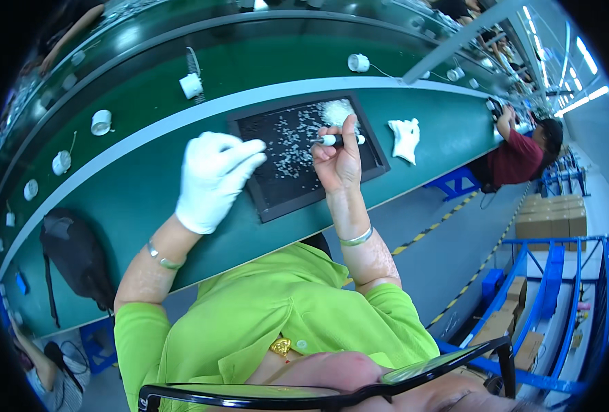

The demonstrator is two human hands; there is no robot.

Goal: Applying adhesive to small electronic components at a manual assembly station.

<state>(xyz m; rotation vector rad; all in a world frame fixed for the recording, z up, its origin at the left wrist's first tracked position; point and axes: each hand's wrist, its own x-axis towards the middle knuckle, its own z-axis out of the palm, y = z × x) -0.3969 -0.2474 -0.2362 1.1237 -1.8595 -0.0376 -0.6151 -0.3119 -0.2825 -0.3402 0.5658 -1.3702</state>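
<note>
My left hand (212, 180) wears a white glove and hovers over the left side of a black tray (292, 208). Its thumb and fingertips are pinched together; anything between them is too small to make out. Over the tray's right part, my bare right hand (340, 167) is closed round a short pen-like tool (330, 140) with a black and white handle. The tool's thin metal tip points left. Many tiny whitish pieces (292, 141) lie scattered across the tray, with a denser heap (336, 112) of them at its far right corner.
A crumpled white glove (405, 141) lies right of the tray on the green table (448, 134). Beyond the pale strip stand several white round parts, one (191, 86) with a coiled wire. A dark bag (78, 254) rests at left. A co-worker (524, 154) sits far right.
</note>
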